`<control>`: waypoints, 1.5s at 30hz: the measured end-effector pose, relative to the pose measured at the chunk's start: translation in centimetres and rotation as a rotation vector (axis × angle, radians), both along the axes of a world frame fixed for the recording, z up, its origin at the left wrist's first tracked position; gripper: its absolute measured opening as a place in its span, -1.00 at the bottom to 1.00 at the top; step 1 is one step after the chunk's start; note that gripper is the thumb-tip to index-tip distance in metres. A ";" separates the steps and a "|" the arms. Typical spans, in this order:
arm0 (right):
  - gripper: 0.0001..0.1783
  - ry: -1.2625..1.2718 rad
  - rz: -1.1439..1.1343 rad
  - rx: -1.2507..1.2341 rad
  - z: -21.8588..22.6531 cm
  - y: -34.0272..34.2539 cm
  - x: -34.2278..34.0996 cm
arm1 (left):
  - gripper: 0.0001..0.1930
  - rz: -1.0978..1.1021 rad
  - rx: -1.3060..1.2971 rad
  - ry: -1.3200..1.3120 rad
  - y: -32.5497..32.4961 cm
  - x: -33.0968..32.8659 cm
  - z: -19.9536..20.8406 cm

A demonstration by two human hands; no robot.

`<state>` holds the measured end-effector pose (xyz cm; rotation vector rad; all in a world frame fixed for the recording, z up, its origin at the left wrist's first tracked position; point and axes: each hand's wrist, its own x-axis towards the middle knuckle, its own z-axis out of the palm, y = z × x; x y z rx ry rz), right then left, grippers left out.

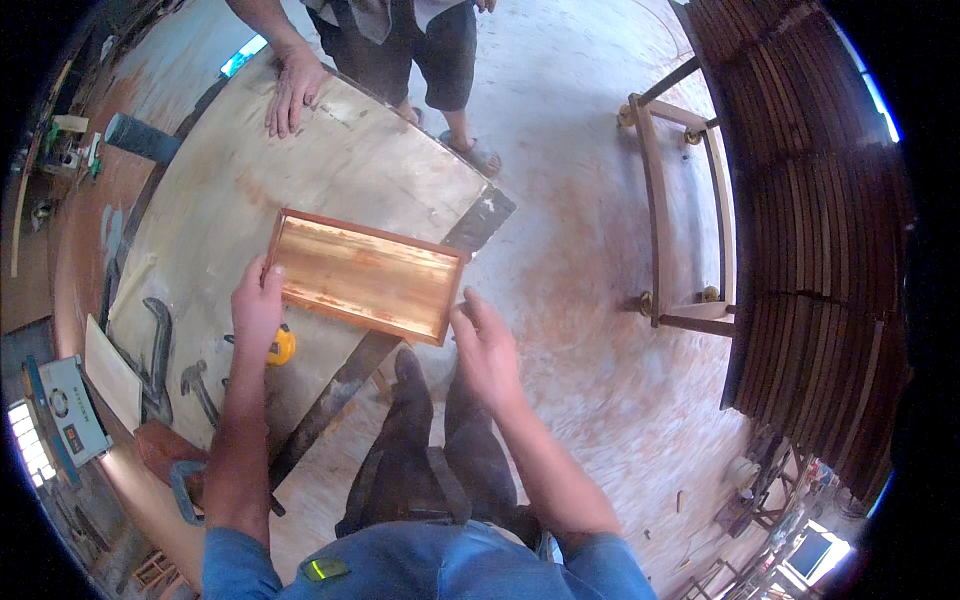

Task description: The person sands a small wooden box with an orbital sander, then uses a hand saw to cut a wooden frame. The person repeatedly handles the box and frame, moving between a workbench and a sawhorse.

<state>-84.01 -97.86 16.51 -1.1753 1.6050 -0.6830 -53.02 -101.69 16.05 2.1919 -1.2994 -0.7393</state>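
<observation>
A shallow wooden tray (365, 277) with a reddish raised rim lies flat on the desk (330, 170), close to the desk's near edge and its right corner. The person's left hand (256, 307) is at the tray's left end, fingers curled up against the short rim and touching it; the grip is closed lightly on that end. The right hand (484, 347) is at the tray's near right corner, thumb and fingers pressed to the rim there, so both hands have the tray between them.

Just below the left hand a small yellow tape measure (283, 346) sits on the desk, partly hidden by the wrist. Further left on the desk lie dark metal clamps (158, 355) and a pale strip of board (111, 372). The desk top is a worn sheet of pale plywood with a dark metal frame showing along its near edge.

At the far side of the desk another person stands, with one hand (294, 88) flat on the board's far edge. On the dusty floor to the right stands a wooden frame (686, 215), and beyond it a stack of dark wooden slats (800, 200)
</observation>
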 end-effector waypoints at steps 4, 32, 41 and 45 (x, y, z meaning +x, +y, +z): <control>-0.53 0.081 0.062 -0.158 -1.8 -1.6 0.3 | -0.61 -0.088 -0.078 0.038 -1.1 1.6 -1.6; -0.59 -0.200 -0.042 0.069 -2.4 -3.1 0.3 | -0.62 0.075 -0.025 0.846 -3.3 4.5 -0.6; -0.67 0.158 0.185 -0.101 -0.7 -3.7 0.7 | -0.61 -0.028 0.038 0.663 -3.0 5.4 -2.1; -0.66 0.179 0.168 -0.140 -0.6 -3.6 1.0 | -0.59 -0.102 0.122 0.526 -3.4 5.1 -1.4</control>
